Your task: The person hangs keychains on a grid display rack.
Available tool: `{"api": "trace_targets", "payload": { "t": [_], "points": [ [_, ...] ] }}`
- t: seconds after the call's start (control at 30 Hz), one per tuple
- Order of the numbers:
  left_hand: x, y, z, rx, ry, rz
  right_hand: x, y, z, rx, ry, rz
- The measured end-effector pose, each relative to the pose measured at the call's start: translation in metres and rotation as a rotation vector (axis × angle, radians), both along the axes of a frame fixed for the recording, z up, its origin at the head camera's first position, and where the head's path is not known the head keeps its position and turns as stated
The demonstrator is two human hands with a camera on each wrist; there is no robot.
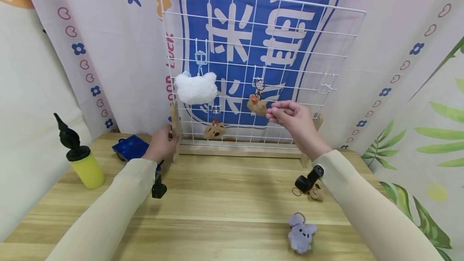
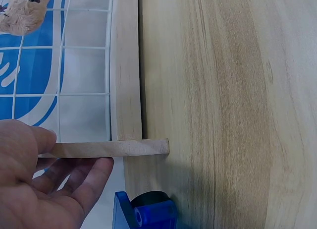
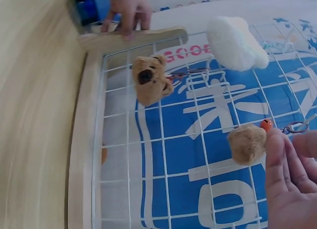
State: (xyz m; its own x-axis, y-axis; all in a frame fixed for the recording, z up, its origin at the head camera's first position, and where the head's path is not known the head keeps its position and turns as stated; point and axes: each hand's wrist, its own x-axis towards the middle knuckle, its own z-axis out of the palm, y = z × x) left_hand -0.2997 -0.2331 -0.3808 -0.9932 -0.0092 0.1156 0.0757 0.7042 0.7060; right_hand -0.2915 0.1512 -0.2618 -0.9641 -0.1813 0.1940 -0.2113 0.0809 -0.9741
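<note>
My left hand (image 1: 162,143) grips the wooden side support (image 2: 111,148) of the white wire grid rack (image 1: 232,45), thumb on one side and fingers on the other. My right hand (image 1: 295,118) is raised before the grid, its fingertips pinched together at the edge of a brown plush keychain (image 1: 256,105). That keychain has a small orange bell (image 3: 266,124) and hangs from a hook by its ring. Left of it hangs a fluffy white plush (image 1: 197,88) on a light blue clasp. A brown bear keychain (image 1: 214,131) hangs lower on the grid.
A purple plush keychain (image 1: 301,235) lies on the wooden table (image 1: 217,212). Another brown keychain (image 1: 316,192) lies under the right wrist. At the left are a yellow pump bottle (image 1: 88,171) and a blue object (image 1: 131,147). A bare hook (image 1: 327,85) hangs at the grid's right.
</note>
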Motion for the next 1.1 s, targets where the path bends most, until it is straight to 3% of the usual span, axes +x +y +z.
{"api": "trace_targets", "payload": {
  "t": [0.17,0.43,0.57,0.77,0.87,1.1],
  "points": [
    [0.001,-0.002,-0.001,0.003,-0.008,-0.006,0.02,0.012,-0.009,0.065,0.093,0.018],
    [0.002,-0.003,0.001,0.013,-0.021,0.004,0.054,0.038,-0.033,0.283,0.103,0.116],
    [0.001,-0.002,0.0,0.016,-0.019,0.008,0.069,0.056,-0.056,0.343,0.097,0.161],
    [-0.001,-0.002,-0.001,0.028,-0.035,0.002,0.087,0.087,-0.092,0.405,-0.014,0.204],
    [-0.001,-0.002,0.0,0.03,-0.043,-0.007,0.091,0.102,-0.113,0.433,-0.029,0.228],
    [-0.001,-0.003,0.0,0.028,-0.041,-0.009,0.098,0.127,-0.158,0.545,0.056,0.265]
  ]
}}
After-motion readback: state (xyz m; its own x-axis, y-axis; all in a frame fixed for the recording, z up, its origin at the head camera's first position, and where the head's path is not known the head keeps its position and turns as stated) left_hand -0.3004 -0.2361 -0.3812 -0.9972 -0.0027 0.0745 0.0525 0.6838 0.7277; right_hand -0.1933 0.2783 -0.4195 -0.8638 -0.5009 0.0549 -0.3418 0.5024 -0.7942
